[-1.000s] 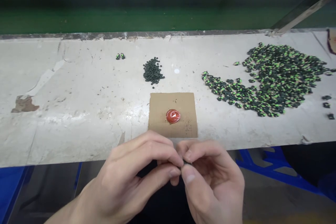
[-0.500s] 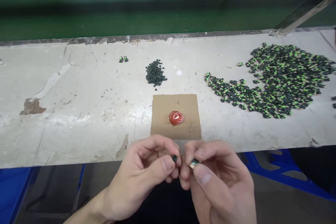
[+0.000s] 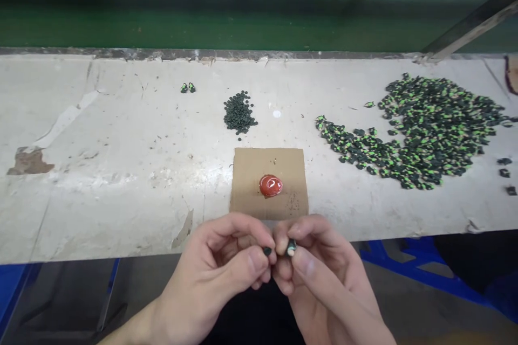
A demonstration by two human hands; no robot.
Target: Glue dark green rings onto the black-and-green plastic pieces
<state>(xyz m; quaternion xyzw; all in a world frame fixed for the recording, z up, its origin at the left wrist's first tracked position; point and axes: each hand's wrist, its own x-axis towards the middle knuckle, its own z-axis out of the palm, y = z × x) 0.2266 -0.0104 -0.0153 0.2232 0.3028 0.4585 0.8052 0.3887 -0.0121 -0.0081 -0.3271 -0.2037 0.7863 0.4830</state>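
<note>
Just in front of the table edge, my two hands meet. My left hand (image 3: 230, 269) pinches a small dark disc (image 3: 267, 251) between thumb and forefinger. Between the thumb and fingers of my right hand (image 3: 319, 275) is a small dark green piece (image 3: 291, 248) with a pale end. The disc and the piece are close together but apart. Beyond the hands lies a square of brown cardboard (image 3: 247, 183) bearing a glossy red-orange blob (image 3: 270, 186). Behind it is a heap of small dark discs (image 3: 239, 113).
A large pile of dark and bright green pieces (image 3: 441, 124) spreads over the table (image 3: 121, 135) at the right. Two similar pieces (image 3: 188, 88) stand at the back left. A green panel (image 3: 243, 11) closes off the rear. Blue stool parts (image 3: 421, 269) show below, right.
My right hand has turned the dark green piece more upright and brought it nearer to the disc. The left hand keeps its pinch. The whole view has shifted slightly.
</note>
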